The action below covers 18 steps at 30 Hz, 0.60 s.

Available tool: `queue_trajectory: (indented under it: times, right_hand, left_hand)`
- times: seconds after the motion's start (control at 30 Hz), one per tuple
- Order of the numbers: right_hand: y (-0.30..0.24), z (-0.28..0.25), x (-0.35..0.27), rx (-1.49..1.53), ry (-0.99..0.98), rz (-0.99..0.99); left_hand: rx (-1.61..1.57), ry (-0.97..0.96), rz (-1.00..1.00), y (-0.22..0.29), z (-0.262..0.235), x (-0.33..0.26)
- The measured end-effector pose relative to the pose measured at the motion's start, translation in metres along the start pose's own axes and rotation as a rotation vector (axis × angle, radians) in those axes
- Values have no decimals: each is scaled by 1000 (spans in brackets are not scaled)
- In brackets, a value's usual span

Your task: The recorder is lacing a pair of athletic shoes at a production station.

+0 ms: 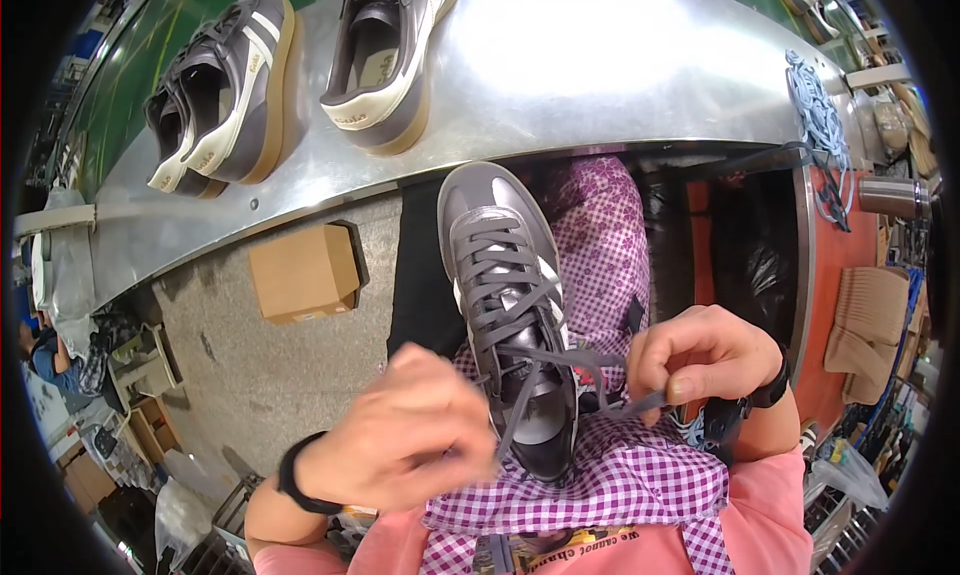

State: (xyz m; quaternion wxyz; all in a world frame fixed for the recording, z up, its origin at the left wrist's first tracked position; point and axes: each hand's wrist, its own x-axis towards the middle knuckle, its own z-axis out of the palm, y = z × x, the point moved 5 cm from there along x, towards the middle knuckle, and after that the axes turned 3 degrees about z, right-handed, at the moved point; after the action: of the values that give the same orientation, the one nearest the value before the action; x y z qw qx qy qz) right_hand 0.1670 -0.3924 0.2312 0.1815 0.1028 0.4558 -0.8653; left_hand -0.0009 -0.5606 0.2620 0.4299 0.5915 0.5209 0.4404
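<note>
A grey sneaker [500,245] with white side stripes lies across my lap, toe pointing away from me. Its dark grey shoelace [505,320] criss-crosses the tongue, and loose lengths come off near the ankle opening. My right hand [708,360] pinches one loose length between thumb and fingers, to the right of the shoe. Left of the opening, my left hand [405,435] is smeared by motion; its fingers look curled, and a lace strand runs down toward it. Whether it holds that strand is unclear. Under the shoe is a purple checked apron [605,245].
On the shiny metal bench [600,85] ahead stand a pair of similar shoes [225,90] and a single shoe [385,65]. Light blue laces [818,105] hang at its right end. A cardboard box [303,273] sits on the floor at left. Brown folded material [862,320] lies far right.
</note>
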Motion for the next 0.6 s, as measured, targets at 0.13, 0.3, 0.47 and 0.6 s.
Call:
queue_trajectory:
  times: [0.13,0.3,0.47,0.6]
  right_hand:
    - [11,2,5,-718,-11,330]
    - [0,23,18,-836,339,51]
    - [-5,18,9,-594,472,-175]
    - [1,5,12,-299,569,29]
  left_hand:
    - [-518,5,-67,12,-10,-9]
    - [393,-93,-487,1,5,-9]
    - [-5,-97,-130,7,7,-10]
    - [346,190,-382,-1,-16,-16]
